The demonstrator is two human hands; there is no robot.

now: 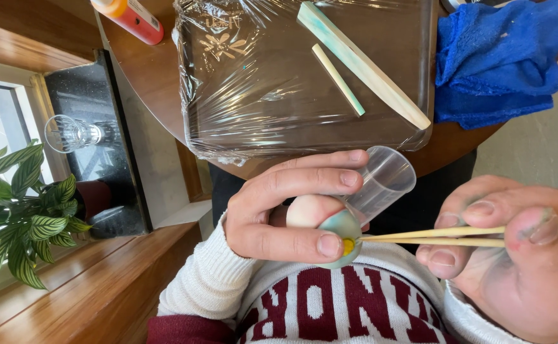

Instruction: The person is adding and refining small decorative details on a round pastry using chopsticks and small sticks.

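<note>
My left hand (pixel 285 207) grips a small round ball of soft dough (pixel 337 228), pale pink with a light blue-green end and a yellow spot in its middle. The same hand's fingers also clamp a clear plastic cup (pixel 384 181) lying on its side. My right hand (pixel 521 255), smeared with blue-green colour, pinches a pair of thin wooden sticks (pixel 432 238) whose tips touch the yellow spot on the ball. Both hands hover close to my chest, in front of the round table's edge.
A board wrapped in cling film (pixel 260 83) lies on the round wooden table (pixel 145 76), with two flat wooden tools (pixel 362 64) on it. A blue cloth (pixel 495 64) lies at the right, an orange-red bottle (pixel 132 18) at the top. A glass (pixel 68 134) and a striped plant (pixel 17 216) stand at the left.
</note>
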